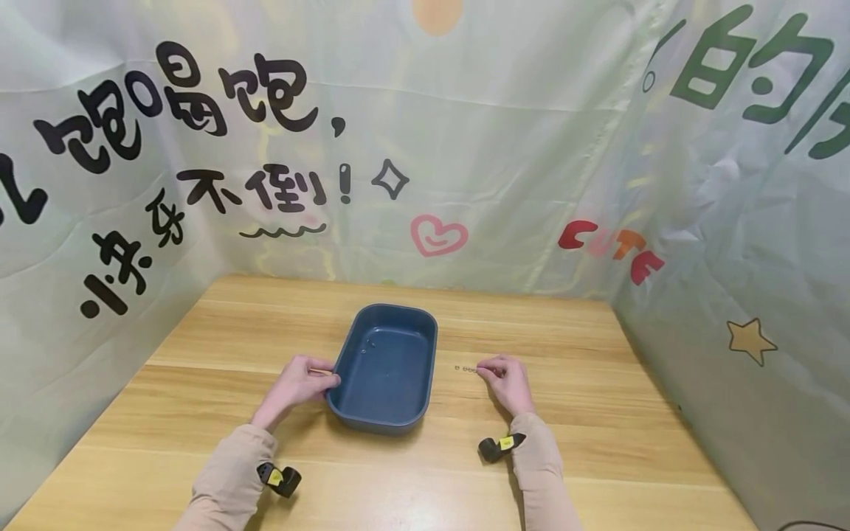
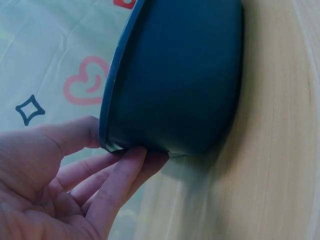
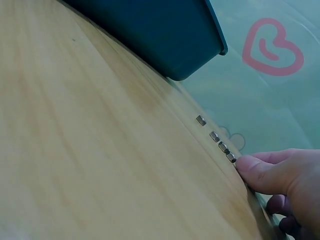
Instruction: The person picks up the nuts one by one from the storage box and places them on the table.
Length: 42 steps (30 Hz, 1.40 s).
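Observation:
My left hand [image 1: 307,380] grips the left rim of a dark blue rectangular bin [image 1: 432,361], thumb at the rim and fingers below it against the outer wall, as the left wrist view shows. A few tiny metal pieces [image 1: 364,352] lie inside the bin. To its right, a short row of small metal nuts [image 3: 214,136] stands on the table. The thumb and forefinger of my right hand [image 1: 510,383] come together at the row's right end, close against the last nut [image 3: 231,157]. Whatever sits between those fingertips is hidden.
The wood-grain table [image 1: 398,479] carries the bin and nuts. Printed cloth walls [image 1: 505,162] enclose its back and sides. Each wrist wears a small black camera [image 1: 490,450] on a beige sleeve. A dark cable [image 1: 806,524] shows at the bottom right corner.

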Each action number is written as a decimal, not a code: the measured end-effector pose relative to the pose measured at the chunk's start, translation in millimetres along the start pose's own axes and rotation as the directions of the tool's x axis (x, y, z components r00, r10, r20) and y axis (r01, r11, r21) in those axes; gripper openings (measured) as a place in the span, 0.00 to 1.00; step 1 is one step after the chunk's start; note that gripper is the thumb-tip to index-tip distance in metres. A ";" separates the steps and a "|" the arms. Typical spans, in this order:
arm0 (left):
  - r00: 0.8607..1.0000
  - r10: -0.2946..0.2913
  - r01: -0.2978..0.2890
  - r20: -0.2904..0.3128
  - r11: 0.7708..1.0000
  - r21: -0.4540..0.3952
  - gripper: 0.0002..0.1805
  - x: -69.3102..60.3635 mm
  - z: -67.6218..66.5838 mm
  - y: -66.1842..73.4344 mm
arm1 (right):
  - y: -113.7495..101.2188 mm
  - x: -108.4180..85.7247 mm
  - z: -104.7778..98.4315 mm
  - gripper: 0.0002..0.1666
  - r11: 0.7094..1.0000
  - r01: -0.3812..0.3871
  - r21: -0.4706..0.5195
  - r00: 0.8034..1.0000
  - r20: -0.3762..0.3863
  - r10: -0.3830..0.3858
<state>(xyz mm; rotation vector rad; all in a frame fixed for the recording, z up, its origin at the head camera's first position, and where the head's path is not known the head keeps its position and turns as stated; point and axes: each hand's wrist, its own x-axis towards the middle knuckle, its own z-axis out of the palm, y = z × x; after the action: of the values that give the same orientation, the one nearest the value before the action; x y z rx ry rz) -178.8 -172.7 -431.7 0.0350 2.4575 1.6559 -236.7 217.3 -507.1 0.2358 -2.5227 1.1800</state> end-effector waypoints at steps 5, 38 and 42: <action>1.000 -0.001 0.001 0.000 1.000 0.001 0.25 0.8 0.2 -1.2 | -2.7 -0.3 -1.8 0.04 0.997 -0.074 -0.016 0.996 0.044 0.075; 1.000 -0.012 0.012 0.005 1.000 -0.017 0.25 1.1 1.2 -1.4 | -3.3 -1.0 -3.3 0.08 0.993 -0.121 0.014 0.991 0.063 0.120; 1.000 -0.012 0.012 0.003 1.000 -0.018 0.24 1.6 1.0 -1.6 | -7.6 2.9 -4.7 0.16 0.987 -0.136 0.083 0.991 0.028 0.134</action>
<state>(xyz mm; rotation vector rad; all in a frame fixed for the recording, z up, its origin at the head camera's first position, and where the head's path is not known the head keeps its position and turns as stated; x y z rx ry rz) -180.1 -172.2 -433.7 0.0206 2.4355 1.6724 -236.1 216.1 -497.9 0.1011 -2.5447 1.3454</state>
